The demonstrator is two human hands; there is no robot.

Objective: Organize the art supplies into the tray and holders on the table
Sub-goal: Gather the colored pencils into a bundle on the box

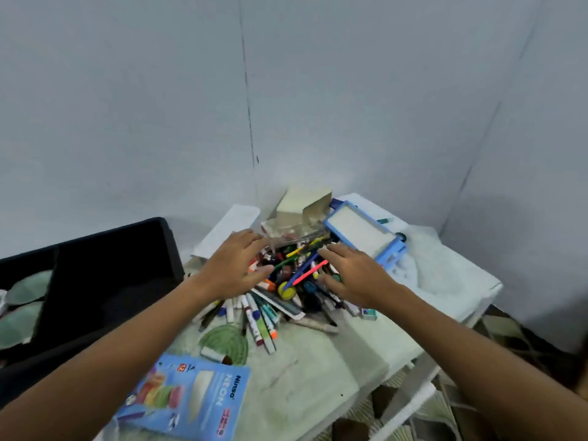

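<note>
1. head view, hands: the left hand (234, 265) and the right hand (353, 275) reach from either side over the heap of art supplies (286, 281). both have fingers spread and nearly straight, palms down. neither curls round or pinches anything that i can see; whether the fingertips touch the heap i cannot tell.
2. head view, the task's things: the heap is a tangle of markers, pens and pencils in the middle of the table (318, 361), with a yellow round item (286, 291) and a pink stick (310, 272) on top. a blue-framed tray (362, 232) lies tilted just beside the heap on its far right. a torn beige box (302, 205) stands behind the heap. a blue neon packet (187, 399) lies at the near edge, well apart from the hands.
3. head view, other things: a black bin (105, 265) sits to the left of the table.
4. step in hand: by my judgement this is the start of sorting, as nothing looks placed in the tray and i can make out no holders.
5. next move: it likely calls for closing the fingers on 1 small bunch of like items, lifting it free of the tangle so the rest does not roll off.
</note>
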